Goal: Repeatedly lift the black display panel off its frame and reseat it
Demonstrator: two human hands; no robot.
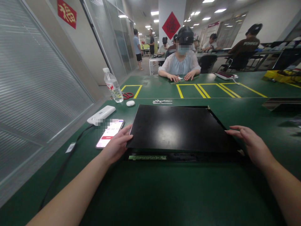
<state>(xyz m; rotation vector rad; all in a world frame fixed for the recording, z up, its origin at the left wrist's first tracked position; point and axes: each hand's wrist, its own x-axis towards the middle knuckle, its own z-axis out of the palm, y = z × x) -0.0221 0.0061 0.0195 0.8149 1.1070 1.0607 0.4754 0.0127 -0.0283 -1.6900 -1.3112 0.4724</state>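
A flat black screen panel (174,127) is held between my two hands, slightly raised at its near edge. Under it lies a black frame (185,157), where a green circuit board (147,157) shows along the near side. My left hand (118,141) grips the panel's left edge, thumb on top and fingers hidden partly beneath. On the other side my right hand (252,144) pinches the panel's right edge with its fingertips. What lies inside the frame further back is hidden by the panel.
Left of the panel lie a lit phone (110,133), a white power bank (101,115) with a cable, a white earbud case (130,103), a water bottle (113,86) and red-handled scissors (128,95). Small white strips (162,102) lie behind it. A person (182,61) sits opposite.
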